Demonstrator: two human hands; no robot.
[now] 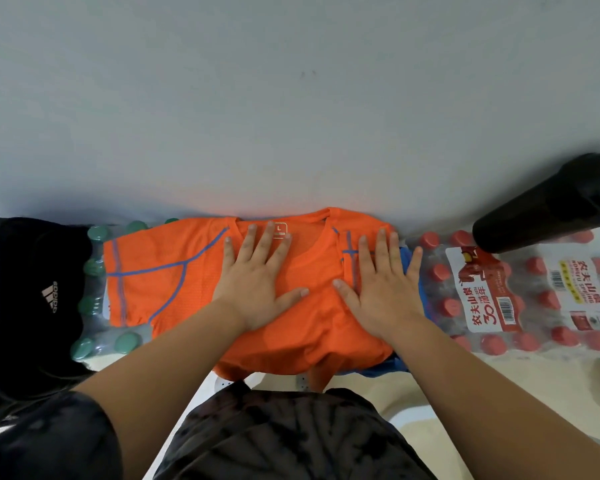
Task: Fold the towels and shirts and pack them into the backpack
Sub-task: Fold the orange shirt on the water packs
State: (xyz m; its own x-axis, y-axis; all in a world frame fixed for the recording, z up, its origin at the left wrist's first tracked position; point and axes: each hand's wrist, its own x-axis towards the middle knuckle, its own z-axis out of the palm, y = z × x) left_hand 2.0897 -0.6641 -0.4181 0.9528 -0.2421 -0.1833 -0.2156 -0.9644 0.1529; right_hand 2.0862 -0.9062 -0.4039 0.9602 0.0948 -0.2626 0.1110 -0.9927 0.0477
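Observation:
An orange shirt [174,289] with blue seam lines lies spread on top of shrink-wrapped bottle packs, its collar toward the wall. Its right sleeve is folded inward over the body. My left hand [257,282] presses flat on the chest just below the collar label, fingers straight and spread. My right hand [381,285] lies flat on the folded right side, fingers straight. A blue cloth [409,271] peeks out under the shirt's right edge. A black backpack [28,306] with a white three-stripe logo stands at the left.
Green-capped bottles [94,265] sit under the shirt's left side and red-capped bottle packs [499,289] extend to the right. A black object [548,213] juts in at the upper right. A grey wall [291,98] rises directly behind. Pale floor lies below.

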